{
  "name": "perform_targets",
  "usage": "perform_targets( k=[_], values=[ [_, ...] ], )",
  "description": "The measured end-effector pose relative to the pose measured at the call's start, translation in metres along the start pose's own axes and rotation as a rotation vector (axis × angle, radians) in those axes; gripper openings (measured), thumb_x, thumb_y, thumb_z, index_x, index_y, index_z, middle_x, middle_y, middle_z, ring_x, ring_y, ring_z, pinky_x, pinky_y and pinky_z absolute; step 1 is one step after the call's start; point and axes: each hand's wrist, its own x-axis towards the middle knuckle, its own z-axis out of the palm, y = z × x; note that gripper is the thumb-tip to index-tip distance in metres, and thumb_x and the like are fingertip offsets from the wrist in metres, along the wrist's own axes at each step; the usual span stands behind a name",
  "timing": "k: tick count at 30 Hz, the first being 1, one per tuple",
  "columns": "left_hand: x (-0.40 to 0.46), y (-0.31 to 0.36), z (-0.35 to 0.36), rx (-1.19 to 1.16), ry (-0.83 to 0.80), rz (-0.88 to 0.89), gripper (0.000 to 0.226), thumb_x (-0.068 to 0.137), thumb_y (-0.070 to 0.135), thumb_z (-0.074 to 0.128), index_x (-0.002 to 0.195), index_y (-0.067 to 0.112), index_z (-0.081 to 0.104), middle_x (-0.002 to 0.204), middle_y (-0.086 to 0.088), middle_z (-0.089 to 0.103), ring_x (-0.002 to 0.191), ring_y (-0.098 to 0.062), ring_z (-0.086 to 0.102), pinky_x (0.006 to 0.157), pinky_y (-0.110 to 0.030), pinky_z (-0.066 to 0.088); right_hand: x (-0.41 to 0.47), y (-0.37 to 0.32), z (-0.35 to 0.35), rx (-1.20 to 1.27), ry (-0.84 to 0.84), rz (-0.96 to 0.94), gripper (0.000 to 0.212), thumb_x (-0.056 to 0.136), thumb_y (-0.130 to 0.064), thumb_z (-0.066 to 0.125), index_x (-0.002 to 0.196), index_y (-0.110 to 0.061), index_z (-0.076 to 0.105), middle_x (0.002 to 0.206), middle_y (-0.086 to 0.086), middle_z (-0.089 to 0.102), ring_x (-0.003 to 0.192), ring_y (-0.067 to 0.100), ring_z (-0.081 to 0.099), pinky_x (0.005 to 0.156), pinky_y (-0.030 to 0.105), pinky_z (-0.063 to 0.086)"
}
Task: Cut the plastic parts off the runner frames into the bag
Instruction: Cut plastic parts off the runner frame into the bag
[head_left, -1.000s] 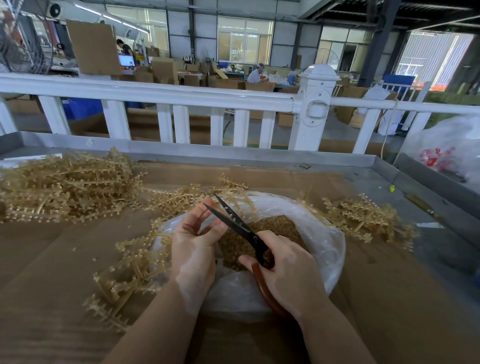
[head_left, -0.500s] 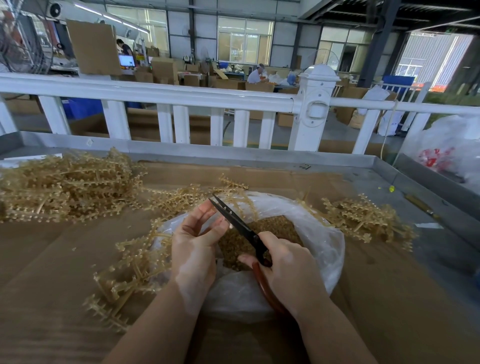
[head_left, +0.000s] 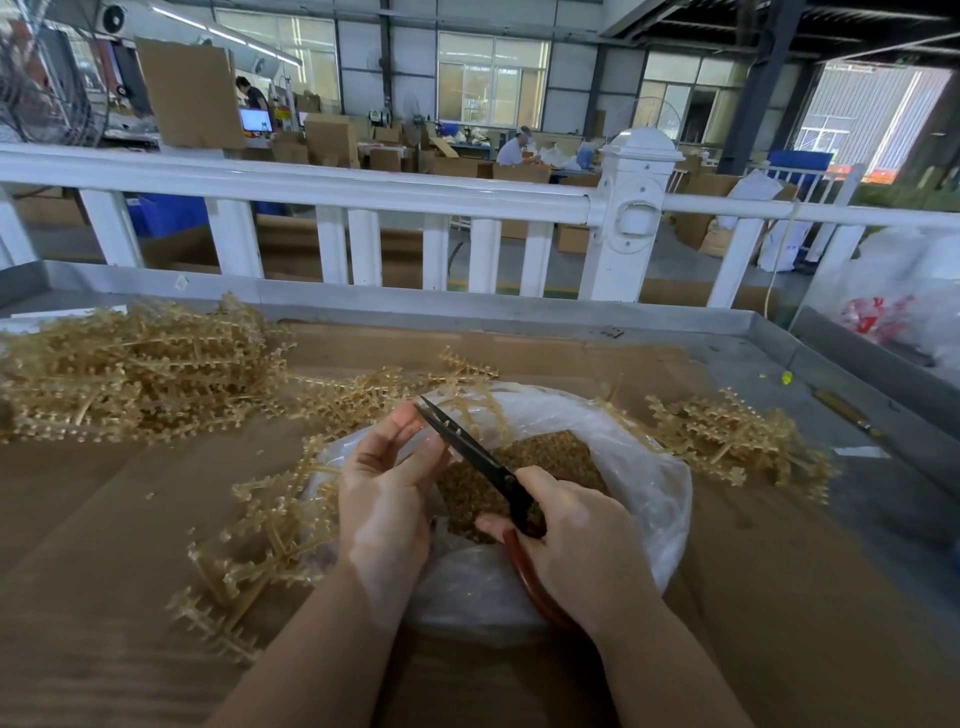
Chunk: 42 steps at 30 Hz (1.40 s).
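A person snips small plastic parts from a runner frame over an open bag.

The left hand (head_left: 387, 499) pinches a thin amber runner frame (head_left: 275, 525) between its fingers (head_left: 402, 428); the frame's long axis trails down and left across the brown cardboard tabletop (head_left: 104, 519). The right hand (head_left: 582, 551) grips scissors (head_left: 467, 449) by red-brown handles, the dark blades nearly closed, pointing up-left beside the left fingertips. Just beneath lies a crinkled clear bag (head_left: 649, 483) holding tiny tan parts (head_left: 545, 454). Spiky frame heaps lie left (head_left: 135, 374) and right (head_left: 727, 431).
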Motion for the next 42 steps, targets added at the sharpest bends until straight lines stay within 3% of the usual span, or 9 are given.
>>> perform_targets(
  k=[3,8,19,22,26,29,32,42],
  values=[
    [0.0026,-0.0003,-0.0006,0.029,-0.005,0.020,0.037,0.076,-0.015,0.060,0.109,0.001,0.062,0.093,-0.010,0.067,0.081,-0.018,0.068,0.072,-0.024,0.058,-0.0004,-0.0002,-0.0001,-0.016,0.016,-0.004,0.038,0.082,-0.059,0.054,0.094,-0.024,0.063,0.070,-0.010,0.063,0.062,0.006,0.058,0.056,0.018,0.047],
    [-0.0006,-0.0026,-0.0009,0.173,-0.109,0.052,0.035,0.073,-0.017,0.062,0.086,0.014,0.073,0.082,-0.005,0.073,0.079,-0.016,0.070,0.063,-0.020,0.054,-0.0001,-0.0001,-0.0008,-0.045,0.029,0.010,0.033,0.083,-0.055,0.057,0.097,-0.026,0.061,0.073,-0.011,0.061,0.066,0.006,0.056,0.059,0.013,0.038],
    [-0.0055,0.0015,0.0043,0.069,-0.109,-0.004,0.032,0.067,-0.010,0.064,0.095,0.005,0.066,0.077,-0.002,0.072,0.074,-0.013,0.068,0.065,-0.020,0.055,0.0007,0.0028,0.0014,-0.012,-0.005,0.025,0.037,0.083,-0.058,0.055,0.099,-0.025,0.062,0.076,-0.010,0.065,0.067,0.006,0.059,0.059,0.011,0.037],
    [-0.0042,0.0017,0.0036,0.025,-0.053,-0.030,0.028,0.076,-0.010,0.061,0.100,0.005,0.066,0.084,-0.005,0.073,0.076,-0.014,0.070,0.063,-0.019,0.056,0.0004,0.0023,0.0011,0.006,0.036,0.048,0.037,0.082,-0.060,0.053,0.096,-0.026,0.062,0.075,-0.012,0.064,0.065,0.001,0.054,0.058,0.007,0.034],
    [-0.0015,-0.0002,0.0027,0.045,0.030,-0.033,0.027,0.081,-0.011,0.060,0.096,0.010,0.068,0.079,-0.002,0.066,0.068,-0.009,0.066,0.064,-0.015,0.055,0.0008,0.0025,0.0017,0.003,0.089,0.077,0.041,0.082,-0.062,0.047,0.096,-0.026,0.063,0.073,-0.012,0.062,0.067,0.004,0.056,0.060,0.017,0.045],
    [-0.0007,0.0001,0.0027,0.012,0.038,-0.034,0.027,0.082,-0.012,0.059,0.096,0.010,0.067,0.080,-0.003,0.065,0.072,-0.009,0.068,0.069,-0.017,0.056,0.0009,0.0020,0.0020,-0.036,0.105,0.090,0.037,0.082,-0.059,0.053,0.096,-0.026,0.063,0.073,-0.011,0.062,0.068,0.005,0.057,0.060,0.013,0.039],
    [0.0001,0.0005,0.0029,-0.029,0.043,-0.034,0.027,0.082,-0.013,0.056,0.096,0.008,0.066,0.078,-0.004,0.066,0.072,-0.010,0.071,0.064,-0.016,0.055,0.0003,0.0024,0.0031,-0.059,0.115,0.087,0.037,0.080,-0.057,0.060,0.100,-0.026,0.065,0.075,-0.010,0.065,0.069,0.007,0.060,0.061,0.013,0.038],
    [0.0026,0.0008,0.0020,-0.106,0.024,-0.101,0.028,0.088,-0.011,0.050,0.110,0.004,0.061,0.088,-0.008,0.070,0.074,-0.010,0.069,0.070,-0.018,0.057,-0.0009,0.0037,0.0037,-0.040,0.086,0.039,0.038,0.080,-0.058,0.058,0.103,-0.028,0.064,0.082,-0.013,0.066,0.076,0.006,0.060,0.066,0.010,0.037]
  ],
)
